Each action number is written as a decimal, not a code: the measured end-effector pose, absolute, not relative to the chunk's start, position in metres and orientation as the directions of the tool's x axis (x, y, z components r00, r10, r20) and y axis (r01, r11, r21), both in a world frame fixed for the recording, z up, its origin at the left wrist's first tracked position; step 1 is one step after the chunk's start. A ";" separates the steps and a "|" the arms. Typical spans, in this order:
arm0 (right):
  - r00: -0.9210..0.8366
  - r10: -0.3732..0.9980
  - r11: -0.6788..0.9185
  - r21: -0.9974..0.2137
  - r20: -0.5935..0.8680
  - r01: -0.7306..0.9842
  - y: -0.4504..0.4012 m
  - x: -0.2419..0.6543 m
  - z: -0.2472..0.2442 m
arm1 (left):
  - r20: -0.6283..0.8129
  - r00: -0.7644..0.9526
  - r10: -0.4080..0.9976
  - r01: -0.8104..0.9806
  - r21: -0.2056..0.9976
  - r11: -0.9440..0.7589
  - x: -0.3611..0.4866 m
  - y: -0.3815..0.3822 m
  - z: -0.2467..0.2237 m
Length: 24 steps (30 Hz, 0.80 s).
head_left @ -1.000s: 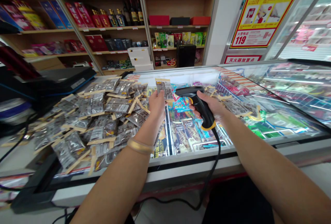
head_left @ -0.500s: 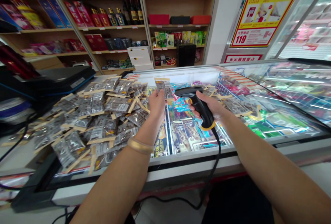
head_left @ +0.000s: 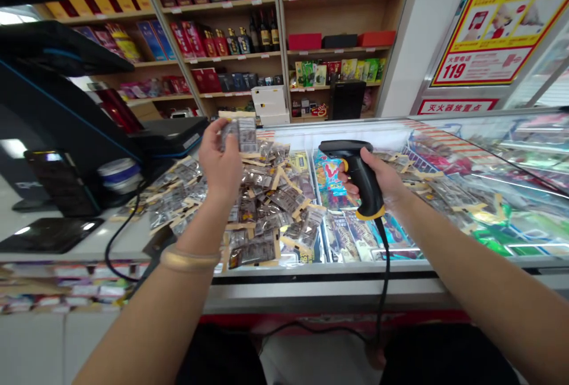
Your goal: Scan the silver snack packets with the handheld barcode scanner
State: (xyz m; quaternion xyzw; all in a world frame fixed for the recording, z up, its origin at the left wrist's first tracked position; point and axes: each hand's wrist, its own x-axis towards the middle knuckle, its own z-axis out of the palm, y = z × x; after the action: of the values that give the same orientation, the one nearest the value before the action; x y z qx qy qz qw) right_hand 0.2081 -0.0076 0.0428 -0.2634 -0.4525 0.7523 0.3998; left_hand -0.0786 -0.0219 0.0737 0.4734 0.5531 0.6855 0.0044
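My left hand [head_left: 221, 162] pinches a small clear snack packet [head_left: 245, 134] with beige edges, raised above the heap, its printed side toward me. Under it a broad pile of similar packets [head_left: 262, 195] covers the left part of the glass-topped freezer [head_left: 324, 281]. In my right hand [head_left: 382, 178] is a black and yellow barcode scanner [head_left: 365, 180], fingers wrapped round its grip, its head pointing left. The scanner's cable [head_left: 386, 260] hangs over the freezer's front edge. More packets [head_left: 453, 195] lie on the glass at the right.
A checkout terminal [head_left: 53, 112] and a roll of tape [head_left: 119, 174] stand on the counter at the left. Shelves with boxes and bottles [head_left: 267, 32] line the back wall. Frozen goods [head_left: 344, 236] show through the glass.
My left hand has moved left with the packet, away from the scanner. The view has turned left, bringing more of the terminal in. My right hand still grips the scanner.
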 end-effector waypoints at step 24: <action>-0.570 0.817 -0.366 -0.841 -0.086 -0.398 -0.017 0.141 0.021 | 0.317 -0.497 0.808 0.843 0.395 0.364 -0.151 -0.048 0.035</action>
State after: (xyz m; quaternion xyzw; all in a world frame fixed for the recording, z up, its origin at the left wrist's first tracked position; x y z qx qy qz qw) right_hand 0.1413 -0.0167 0.0210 -0.2559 -0.4094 0.7859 0.3864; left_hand -0.1512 -0.0484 0.0347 0.5003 0.8251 0.2604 -0.0345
